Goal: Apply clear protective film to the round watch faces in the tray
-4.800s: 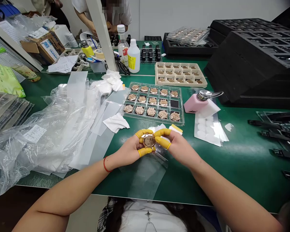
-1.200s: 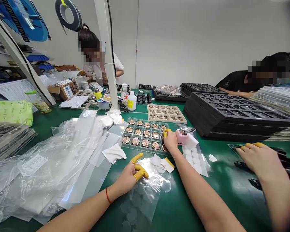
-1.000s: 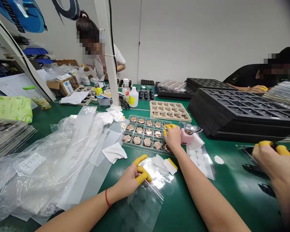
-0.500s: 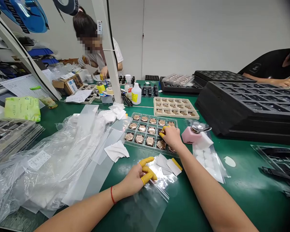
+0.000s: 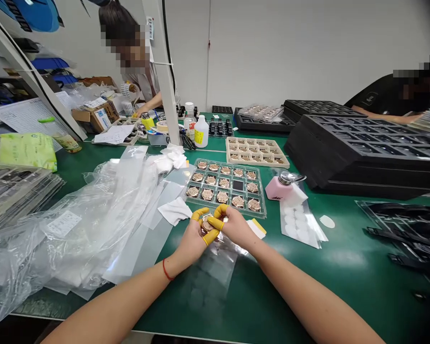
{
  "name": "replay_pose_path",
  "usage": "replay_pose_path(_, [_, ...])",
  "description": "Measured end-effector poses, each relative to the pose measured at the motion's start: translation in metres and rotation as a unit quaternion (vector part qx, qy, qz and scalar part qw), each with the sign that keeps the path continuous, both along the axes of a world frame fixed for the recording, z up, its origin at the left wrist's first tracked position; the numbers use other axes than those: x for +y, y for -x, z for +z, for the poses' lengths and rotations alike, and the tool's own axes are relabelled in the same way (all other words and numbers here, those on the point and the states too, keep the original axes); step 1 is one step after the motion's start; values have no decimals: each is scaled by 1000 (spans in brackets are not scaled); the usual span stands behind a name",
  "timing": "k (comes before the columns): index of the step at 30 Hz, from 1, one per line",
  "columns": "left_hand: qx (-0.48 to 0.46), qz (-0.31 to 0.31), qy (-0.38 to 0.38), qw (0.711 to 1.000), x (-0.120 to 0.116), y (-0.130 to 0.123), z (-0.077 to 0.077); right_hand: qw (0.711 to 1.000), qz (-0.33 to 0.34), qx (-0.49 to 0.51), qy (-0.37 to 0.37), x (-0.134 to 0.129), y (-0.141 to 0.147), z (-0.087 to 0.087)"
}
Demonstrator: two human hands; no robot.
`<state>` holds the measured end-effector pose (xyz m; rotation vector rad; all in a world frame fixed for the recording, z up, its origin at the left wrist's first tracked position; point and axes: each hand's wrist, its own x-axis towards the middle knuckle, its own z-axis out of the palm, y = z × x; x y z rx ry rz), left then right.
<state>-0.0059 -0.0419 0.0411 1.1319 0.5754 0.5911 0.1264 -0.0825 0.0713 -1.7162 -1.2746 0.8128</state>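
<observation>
A rose-gold watch case [image 5: 207, 223] is held between both hands just in front of the clear tray. My left hand [image 5: 193, 239], with yellow finger cots, grips its left and lower edges. On its right, my right hand [image 5: 232, 227] pinches it, also in yellow cots. The clear plastic tray [image 5: 263, 210] holds rows of similar watch cases, and one compartment in its middle row shows dark and without a case. Beneath the hands lies a clear zip bag [image 5: 215, 272]. A white cloth [image 5: 174, 211] is left of the hands.
Plastic wrap [image 5: 93, 224] covers the left side. A pink dispenser bottle [image 5: 278, 188] and bagged white pads [image 5: 297, 224] stand right of the tray. Behind are a beige tray [image 5: 257, 162], a white bottle [image 5: 201, 132] and stacked black trays [image 5: 344, 162]. Two people sit across the table.
My right hand has come back from the tray with a watch case, and my left hand has closed on it too. The view has shifted slightly; a person's hand at the back left has moved.
</observation>
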Motion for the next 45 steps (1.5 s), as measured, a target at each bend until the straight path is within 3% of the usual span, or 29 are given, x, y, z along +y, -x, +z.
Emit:
replay_pose_path(4, [28,-50,10,998,1,8,19,999,31,-40,-9,-16,-32,6])
replay_pose_path(8, [56,-79,16,995,0,9,27,961,-24,-274,23,-41,-65,-17])
replay_pose_path(10, [51,-104,2,993,-1,10,25,939,-30,-338,48,-51,-71,-28])
replay_pose_path(12, [50,-126,-14,991,-1,10,21,941,-33,-334,39,-58,-70,-29])
replay_pose_path(15, [71,-140,-38,987,-3,11,18,966,-39,-250,-51,-59,-57,-11])
replay_pose_path(19, [69,-151,-68,984,-6,11,19,964,47,-205,-161,-55,-22,10])
replay_pose_path(23, [71,-156,-106,979,-7,12,17,944,104,-245,-196,-47,1,0])
replay_pose_path(27, [80,-146,-99,981,-7,12,14,941,65,-257,-210,-42,-4,-11])
replay_pose_path(36, [104,-135,-147,974,-5,11,13,933,50,-275,-228,-49,9,-16])
replay_pose_path(41, [99,-108,-124,981,-7,12,14,943,-11,-262,-205,-48,5,-18])
replay_pose_path(45, [100,-97,-127,982,-6,13,10,943,-15,-268,-198,-57,12,-20])
